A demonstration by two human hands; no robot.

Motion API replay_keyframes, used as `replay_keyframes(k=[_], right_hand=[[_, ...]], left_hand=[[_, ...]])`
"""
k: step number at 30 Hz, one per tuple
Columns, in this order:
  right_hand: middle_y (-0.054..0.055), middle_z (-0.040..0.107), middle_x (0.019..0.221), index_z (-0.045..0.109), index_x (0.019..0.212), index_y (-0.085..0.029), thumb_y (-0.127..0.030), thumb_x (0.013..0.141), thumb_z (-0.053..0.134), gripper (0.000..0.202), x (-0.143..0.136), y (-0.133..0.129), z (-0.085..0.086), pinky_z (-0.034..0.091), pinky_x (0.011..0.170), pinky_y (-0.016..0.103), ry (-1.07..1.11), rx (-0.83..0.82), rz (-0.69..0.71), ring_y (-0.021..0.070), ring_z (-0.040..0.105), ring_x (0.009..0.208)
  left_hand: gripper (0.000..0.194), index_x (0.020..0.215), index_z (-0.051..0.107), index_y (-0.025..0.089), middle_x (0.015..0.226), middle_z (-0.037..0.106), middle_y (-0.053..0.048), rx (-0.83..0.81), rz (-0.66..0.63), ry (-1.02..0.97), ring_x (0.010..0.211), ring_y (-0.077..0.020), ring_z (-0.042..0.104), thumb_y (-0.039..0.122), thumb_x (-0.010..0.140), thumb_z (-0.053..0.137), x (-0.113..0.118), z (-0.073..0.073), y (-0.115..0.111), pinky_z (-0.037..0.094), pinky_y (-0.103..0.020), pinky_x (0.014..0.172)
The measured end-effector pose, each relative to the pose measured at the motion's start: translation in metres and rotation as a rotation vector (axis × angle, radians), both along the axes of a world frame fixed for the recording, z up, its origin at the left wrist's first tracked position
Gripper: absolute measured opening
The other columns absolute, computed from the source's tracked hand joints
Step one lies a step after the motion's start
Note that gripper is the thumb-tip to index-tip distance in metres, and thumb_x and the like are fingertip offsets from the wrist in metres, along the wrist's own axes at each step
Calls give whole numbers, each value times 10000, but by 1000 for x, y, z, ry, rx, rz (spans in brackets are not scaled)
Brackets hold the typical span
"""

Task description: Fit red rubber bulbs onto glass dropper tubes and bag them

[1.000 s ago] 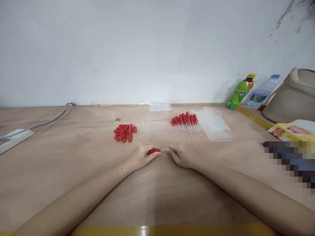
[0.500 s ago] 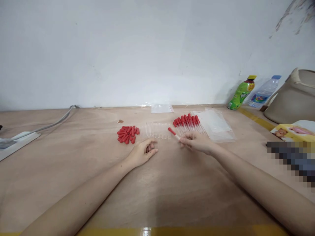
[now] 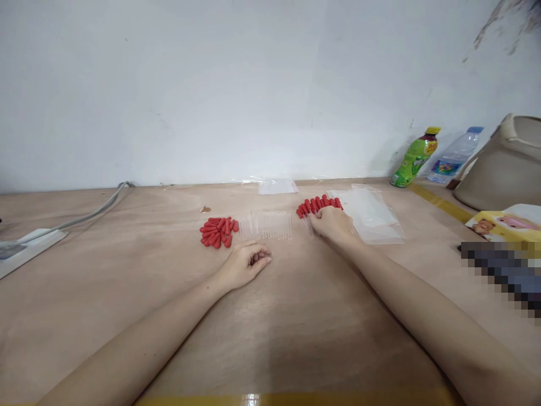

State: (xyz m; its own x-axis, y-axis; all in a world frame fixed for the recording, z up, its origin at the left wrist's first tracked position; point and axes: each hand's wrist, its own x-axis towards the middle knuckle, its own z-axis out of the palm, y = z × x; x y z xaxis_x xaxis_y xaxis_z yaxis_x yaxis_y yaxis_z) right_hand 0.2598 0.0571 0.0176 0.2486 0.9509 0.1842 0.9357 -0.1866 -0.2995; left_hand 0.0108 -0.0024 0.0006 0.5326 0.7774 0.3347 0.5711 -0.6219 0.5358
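Note:
My left hand (image 3: 247, 265) rests on the table with its fingers loosely curled and the thumb apart, holding nothing. Just beyond it lies a row of clear glass tubes (image 3: 270, 225). To the left of the tubes is a heap of red rubber bulbs (image 3: 217, 231). My right hand (image 3: 333, 223) is over a row of red-capped droppers (image 3: 315, 206), its fingers pinched among their clear stems. It appears to grip a dropper there, though the hand hides most of it and several other stems.
Clear plastic bags (image 3: 376, 217) lie right of the droppers, and a small bag (image 3: 276, 186) by the wall. A green bottle (image 3: 416, 158), a water bottle (image 3: 456, 155) and a beige container (image 3: 499, 163) stand at back right. A power strip (image 3: 38, 248) lies at left.
My right hand has carried a dropper away from me and slightly right, from in front of the dropper row to over it. My left hand has stayed put.

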Motion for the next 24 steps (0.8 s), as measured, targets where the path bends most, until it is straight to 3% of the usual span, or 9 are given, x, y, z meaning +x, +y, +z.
replay_keyframes(k=[6, 12, 19, 22, 24], right_hand=[[122, 651, 797, 662, 753, -155, -471, 808, 379, 427, -5, -8, 2, 400, 638, 328, -63, -20, 33, 254, 598, 782], [96, 658, 811, 658, 798, -173, -452, 822, 392, 386, -36, -20, 1, 395, 649, 292, -103, 10, 201, 223, 602, 786], [143, 657, 862, 659, 881, -142, -347, 799, 417, 328, -60, -7, 4, 424, 663, 332, -93, -78, 130, 264, 609, 840], [161, 651, 897, 654, 907, -131, -320, 784, 430, 318, -62, 0, 7, 432, 658, 339, -78, -97, 119, 271, 610, 849], [164, 650, 906, 651, 924, -127, -310, 778, 435, 319, -62, 2, 7, 434, 654, 334, -70, -105, 117, 269, 611, 848]], left_hand=[[171, 865, 626, 162, 737, 554, -18, 7, 3, 1, 588, -91, 493, 276, 805, 514, 0, 0, 0, 416, -216, 556], [179, 869, 627, 162, 741, 569, -26, 30, -5, 2, 603, -100, 507, 279, 811, 506, 0, -1, 0, 428, -228, 577], [171, 870, 619, 163, 750, 563, -24, 37, -7, 33, 607, -101, 514, 264, 821, 491, 1, -1, -2, 432, -230, 580], [170, 865, 612, 165, 765, 566, -32, 123, 47, 70, 641, -119, 523, 273, 823, 486, -1, -2, -1, 438, -249, 613], [174, 832, 609, 165, 776, 569, -50, 272, 163, 133, 722, -161, 527, 291, 818, 489, -6, 0, 1, 433, -294, 680]])
